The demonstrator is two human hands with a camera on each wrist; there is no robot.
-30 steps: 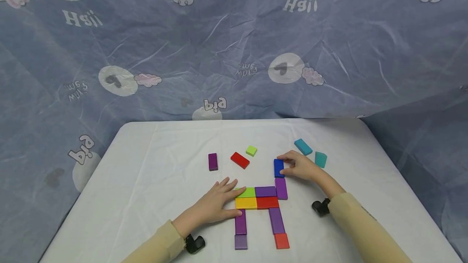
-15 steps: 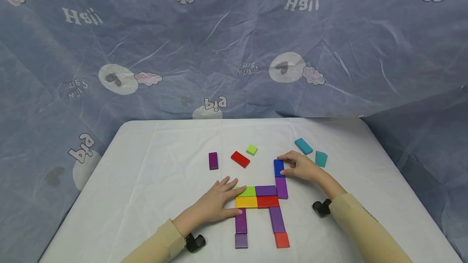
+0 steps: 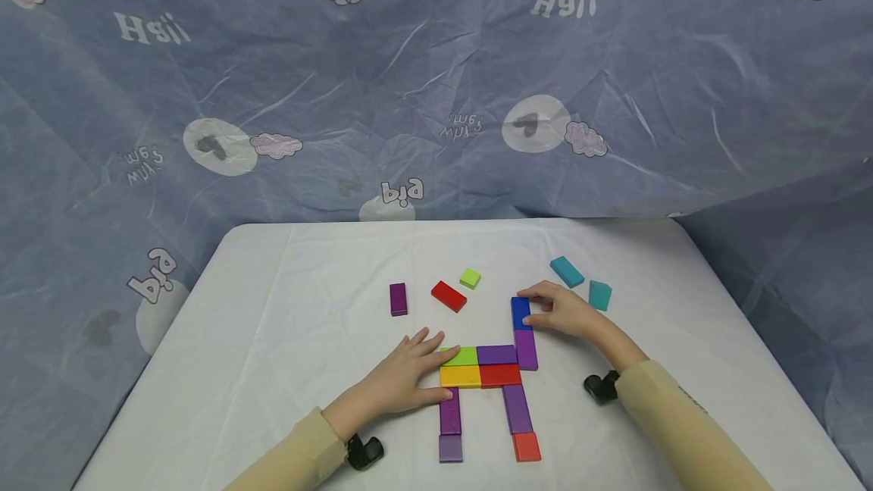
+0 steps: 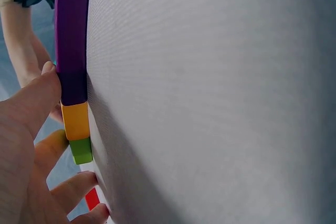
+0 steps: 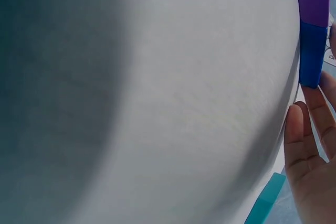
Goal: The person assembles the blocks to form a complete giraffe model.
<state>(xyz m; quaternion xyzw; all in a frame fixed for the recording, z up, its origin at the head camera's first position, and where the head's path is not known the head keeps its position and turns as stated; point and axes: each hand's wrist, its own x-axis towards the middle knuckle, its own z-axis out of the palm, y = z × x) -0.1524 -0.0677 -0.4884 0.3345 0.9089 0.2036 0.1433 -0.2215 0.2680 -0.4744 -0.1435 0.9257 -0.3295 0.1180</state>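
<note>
My right hand holds a blue block, index finger at its far end and thumb on its right side. The blue block stands end to end with an upright purple block. My left hand lies with fingers spread, its index finger on the green block and its thumb at the top of a dark purple block. Beside these lie a yellow block, a red block and a violet block. In the left wrist view the yellow block shows edge-on.
Loose blocks lie farther back: a dark purple one, a red one, a small lime cube and two teal ones. Two-block legs end in a lilac block and an orange-red block. A patterned blue cloth hangs behind the white table.
Both hands keep their places on the blocks. The head view has shifted very slightly; the blocks keep their arrangement.
</note>
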